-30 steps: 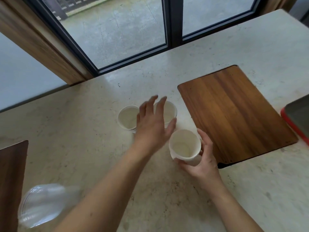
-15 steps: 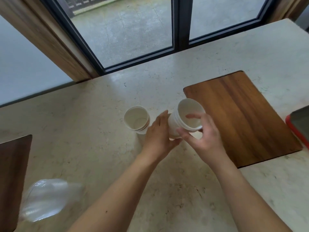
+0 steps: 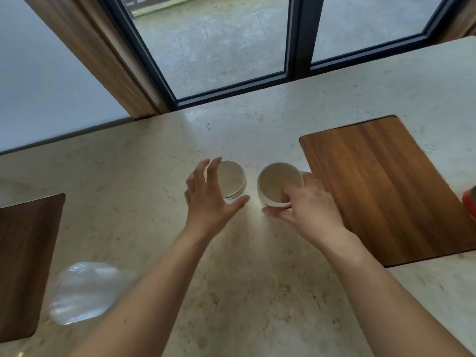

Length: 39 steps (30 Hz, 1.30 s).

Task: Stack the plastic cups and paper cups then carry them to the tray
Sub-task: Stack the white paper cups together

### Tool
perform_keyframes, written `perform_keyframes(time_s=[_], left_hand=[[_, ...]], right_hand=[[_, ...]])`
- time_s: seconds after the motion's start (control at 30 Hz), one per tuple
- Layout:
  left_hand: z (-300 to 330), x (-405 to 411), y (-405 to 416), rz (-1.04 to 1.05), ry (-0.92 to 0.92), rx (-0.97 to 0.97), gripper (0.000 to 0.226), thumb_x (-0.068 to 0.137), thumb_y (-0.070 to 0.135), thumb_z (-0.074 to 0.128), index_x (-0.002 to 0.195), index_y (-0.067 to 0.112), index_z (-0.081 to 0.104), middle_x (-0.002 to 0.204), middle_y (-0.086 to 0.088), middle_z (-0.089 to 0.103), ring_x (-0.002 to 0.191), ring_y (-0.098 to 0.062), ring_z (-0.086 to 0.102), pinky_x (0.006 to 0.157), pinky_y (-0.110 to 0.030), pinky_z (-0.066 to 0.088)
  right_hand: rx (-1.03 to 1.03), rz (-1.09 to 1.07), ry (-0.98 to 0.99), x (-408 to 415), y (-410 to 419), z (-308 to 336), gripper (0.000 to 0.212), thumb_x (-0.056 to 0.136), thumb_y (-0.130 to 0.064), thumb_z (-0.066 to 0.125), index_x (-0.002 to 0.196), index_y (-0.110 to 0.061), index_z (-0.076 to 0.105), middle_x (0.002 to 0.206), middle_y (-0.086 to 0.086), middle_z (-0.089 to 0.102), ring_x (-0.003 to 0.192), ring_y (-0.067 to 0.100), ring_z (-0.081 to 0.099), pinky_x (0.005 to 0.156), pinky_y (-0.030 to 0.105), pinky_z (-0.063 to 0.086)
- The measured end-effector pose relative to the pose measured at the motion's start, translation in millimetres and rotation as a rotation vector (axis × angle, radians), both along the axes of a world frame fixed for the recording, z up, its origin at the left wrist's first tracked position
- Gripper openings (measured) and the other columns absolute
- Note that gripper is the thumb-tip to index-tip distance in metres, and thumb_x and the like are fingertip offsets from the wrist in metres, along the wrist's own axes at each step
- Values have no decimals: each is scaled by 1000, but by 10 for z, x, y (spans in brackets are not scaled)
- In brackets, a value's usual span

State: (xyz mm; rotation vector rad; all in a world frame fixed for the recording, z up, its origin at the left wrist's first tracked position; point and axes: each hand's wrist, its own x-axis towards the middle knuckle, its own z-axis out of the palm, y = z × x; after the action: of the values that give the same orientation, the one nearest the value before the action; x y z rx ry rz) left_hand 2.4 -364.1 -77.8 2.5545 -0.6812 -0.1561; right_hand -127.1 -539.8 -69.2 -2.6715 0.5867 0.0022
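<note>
Pale stone counter [image 3: 257, 292]: right hand [image 3: 306, 204] pinches a paper cup [image 3: 279, 182] by its rim, thumb inside. At nine o'clock of it, left hand [image 3: 208, 199], grip spread wide, cups the stacked paper cups [image 3: 231, 180].

Soft daylight from window [image 3: 219, 42] ahead; scene evenly bright. Pale sheen on counter [image 3: 257, 292] near cups. Faint shadows under arms. Wide-angle bending at edges. Plastic cups [image 3: 85, 292] lower left smeared, blurry.
</note>
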Motion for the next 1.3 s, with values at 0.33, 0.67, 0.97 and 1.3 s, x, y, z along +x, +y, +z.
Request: perform_keyframes(time_s=[0.33, 0.67, 0.97, 1.3], left_hand=[[-200, -301, 273, -24, 193, -94, 105, 61, 51, 87, 148, 35, 30, 139, 4, 47, 115, -15, 52, 87, -33, 46], [-192, -754, 633, 78, 289, -158, 104, 57, 50, 86, 147, 31, 38, 143, 9, 52, 123, -20, 57, 94, -44, 53], [-301, -1042, 1141, 175, 359, -315, 74, 81, 37, 77, 145, 21, 44, 133, 10, 60, 108, -7, 60, 90, -23, 47], [-761, -1411, 2804, 797, 321, -525, 50, 74, 20, 90, 109, 28, 55, 101, 2, 67, 81, -21, 66, 73, -34, 55]], right_hand=[[274, -195, -72, -54, 101, -108, 49, 69, -66, 73, 81, -23, 54, 106, 3, 48, 72, 9, 52, 59, 23, 44], [409, 43, -324, -252, 738, 471, 50, 64, -70, 70, 80, -23, 59, 95, -6, 53, 87, 0, 53, 65, 7, 40], [504, 51, -221, -133, 1125, 122, 85, 66, -50, 82, 136, -30, 38, 134, -2, 45, 115, 13, 50, 83, 20, 42], [788, -449, -191, 0, 1683, -632, 98, 66, -26, 90, 144, -23, 31, 131, 6, 56, 112, 26, 61, 92, 42, 49]])
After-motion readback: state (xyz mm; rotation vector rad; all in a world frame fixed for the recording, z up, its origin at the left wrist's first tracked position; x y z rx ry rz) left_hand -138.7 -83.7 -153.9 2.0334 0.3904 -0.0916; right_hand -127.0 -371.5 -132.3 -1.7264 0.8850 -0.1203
